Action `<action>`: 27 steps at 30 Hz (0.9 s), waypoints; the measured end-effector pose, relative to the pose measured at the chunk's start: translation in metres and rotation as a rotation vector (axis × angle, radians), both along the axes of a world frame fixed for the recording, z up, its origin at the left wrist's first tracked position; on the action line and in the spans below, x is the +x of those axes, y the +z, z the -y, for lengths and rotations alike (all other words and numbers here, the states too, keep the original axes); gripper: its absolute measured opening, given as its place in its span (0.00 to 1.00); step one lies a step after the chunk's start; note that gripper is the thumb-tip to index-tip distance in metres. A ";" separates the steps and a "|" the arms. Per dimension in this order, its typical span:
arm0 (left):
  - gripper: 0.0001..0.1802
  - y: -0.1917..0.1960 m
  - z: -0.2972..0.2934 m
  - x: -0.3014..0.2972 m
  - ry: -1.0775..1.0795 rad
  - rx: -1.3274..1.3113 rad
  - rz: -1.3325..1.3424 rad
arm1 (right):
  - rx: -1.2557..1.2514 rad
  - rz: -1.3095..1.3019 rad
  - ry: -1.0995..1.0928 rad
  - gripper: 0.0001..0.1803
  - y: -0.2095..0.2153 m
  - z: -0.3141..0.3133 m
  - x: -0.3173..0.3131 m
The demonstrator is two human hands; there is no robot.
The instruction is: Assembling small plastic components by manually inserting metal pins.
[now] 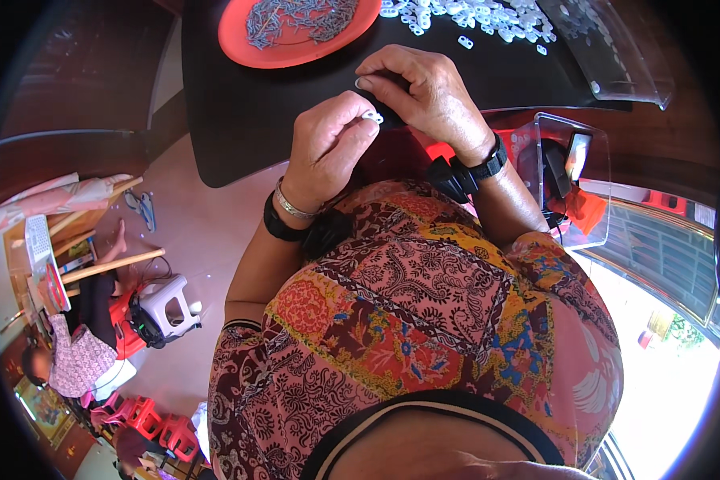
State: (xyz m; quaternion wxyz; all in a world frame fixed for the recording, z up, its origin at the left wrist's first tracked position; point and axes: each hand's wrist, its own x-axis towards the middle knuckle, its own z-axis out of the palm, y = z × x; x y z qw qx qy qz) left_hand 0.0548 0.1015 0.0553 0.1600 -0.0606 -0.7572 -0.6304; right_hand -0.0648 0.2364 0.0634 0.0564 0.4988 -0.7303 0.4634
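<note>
My left hand (pixel 328 148) pinches a small white plastic piece (pixel 372 117) between thumb and forefinger, above the table's near edge. Just to its right and a little farther off, my right hand (pixel 432 92) is closed with thumb and forefinger together. Whatever is at its fingertips is too small to make out. Beyond the hands, a round red plate (pixel 244 54) holds many thin grey nail-like pins (pixel 300 22). Loose white plastic pieces (pixel 464 16) with holes lie spread on the dark table (pixel 240 120), beyond my right hand.
A clear plastic bin (pixel 616 56) lies at the far right of the table. Below the table's right side sits a clear box (pixel 576 172) with a phone and an orange item. At left are a white stool (pixel 168 308), a seated person (pixel 84 352) and red stools (pixel 144 416).
</note>
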 end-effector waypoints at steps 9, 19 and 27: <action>0.04 -0.001 0.000 0.000 -0.003 0.007 0.016 | 0.006 0.005 0.004 0.06 0.001 -0.001 0.000; 0.04 0.000 0.001 -0.001 0.006 -0.005 0.036 | 0.008 0.010 0.019 0.07 0.000 -0.001 -0.001; 0.04 0.000 0.000 -0.001 0.004 -0.007 0.025 | 0.020 0.006 0.017 0.06 0.000 -0.001 -0.002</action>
